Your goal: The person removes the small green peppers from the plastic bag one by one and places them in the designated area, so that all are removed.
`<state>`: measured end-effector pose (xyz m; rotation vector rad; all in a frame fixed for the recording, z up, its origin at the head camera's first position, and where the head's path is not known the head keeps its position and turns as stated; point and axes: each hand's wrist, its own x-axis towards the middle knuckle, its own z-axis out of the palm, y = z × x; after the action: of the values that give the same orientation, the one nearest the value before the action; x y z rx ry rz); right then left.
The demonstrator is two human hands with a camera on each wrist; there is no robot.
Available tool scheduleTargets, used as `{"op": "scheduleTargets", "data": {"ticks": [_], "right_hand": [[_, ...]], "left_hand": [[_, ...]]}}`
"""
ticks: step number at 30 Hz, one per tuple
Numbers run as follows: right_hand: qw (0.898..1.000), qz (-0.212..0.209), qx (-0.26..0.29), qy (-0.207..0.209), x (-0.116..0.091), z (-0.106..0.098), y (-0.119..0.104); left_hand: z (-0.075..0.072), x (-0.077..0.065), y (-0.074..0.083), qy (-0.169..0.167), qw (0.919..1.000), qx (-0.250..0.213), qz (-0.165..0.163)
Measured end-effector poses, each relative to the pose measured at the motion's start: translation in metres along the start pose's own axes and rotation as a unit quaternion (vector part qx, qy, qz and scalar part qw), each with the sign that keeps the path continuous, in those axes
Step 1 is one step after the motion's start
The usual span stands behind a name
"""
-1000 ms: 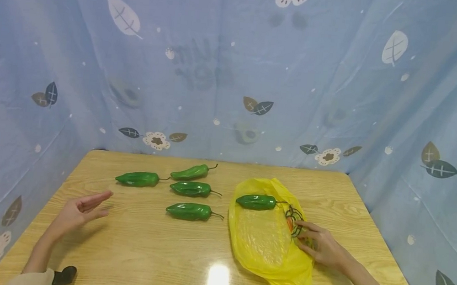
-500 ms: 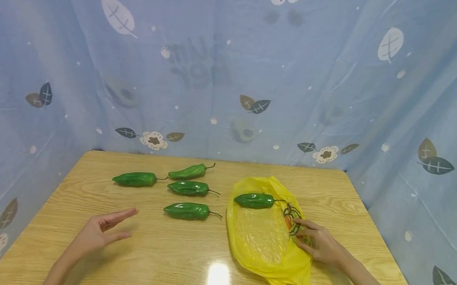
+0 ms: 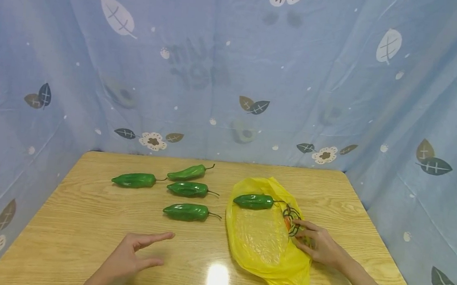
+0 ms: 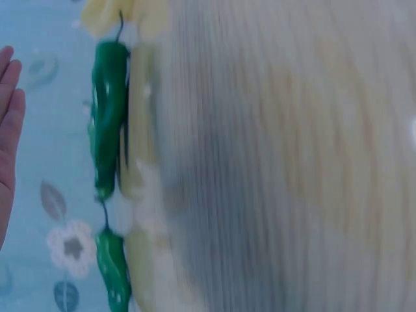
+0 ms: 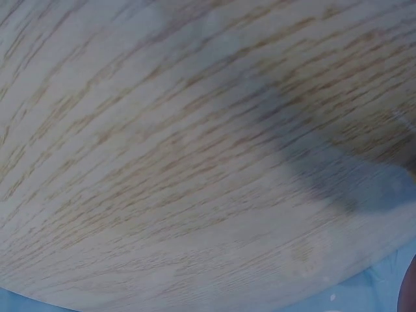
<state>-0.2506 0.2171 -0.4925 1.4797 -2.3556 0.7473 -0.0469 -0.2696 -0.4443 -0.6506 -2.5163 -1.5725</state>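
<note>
My left hand (image 3: 128, 254) hovers over the front of the table with fingers and thumb spread apart, holding nothing. Part of that hand (image 4: 8, 130) shows at the left edge of the left wrist view. My right hand (image 3: 319, 245) grips the right side of a yellow plastic bag (image 3: 239, 249), beside a tangle of dark loops with some orange (image 3: 292, 221); what the tangle is I cannot tell. On the bag lies a green pepper (image 3: 253, 201), its stem towards the loops. The right wrist view shows mostly table.
Left of the bag several more green peppers lie on the wooden table (image 3: 64, 218): a front pepper (image 3: 186, 212), a middle pepper (image 3: 187, 188), a back pepper (image 3: 187, 173) and a left pepper (image 3: 134, 179). A blue patterned curtain (image 3: 156, 76) hangs behind and at both sides.
My left hand has moved right and towards the front edge, from beside the left pepper to in front of the front one. The right hand and bag stay as they were.
</note>
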Motion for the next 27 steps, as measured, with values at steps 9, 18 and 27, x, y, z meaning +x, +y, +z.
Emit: {"op": "scheduleTargets", "data": {"ticks": [9,18,27], "right_hand": [[1.0,-0.005,0.012,0.006,0.0,0.001,0.0],[1.0,0.0,0.006,0.002,-0.001,0.001,0.001],[1.0,0.012,0.007,-0.006,-0.001,0.0,0.0]], "left_hand": [[0.039,0.012,0.009,-0.053,0.9929,-0.1,0.038],[0.067,0.038,0.014,-0.1,0.986,-0.133,-0.008],[0.099,0.079,0.022,-0.158,0.9734,-0.116,0.119]]}}
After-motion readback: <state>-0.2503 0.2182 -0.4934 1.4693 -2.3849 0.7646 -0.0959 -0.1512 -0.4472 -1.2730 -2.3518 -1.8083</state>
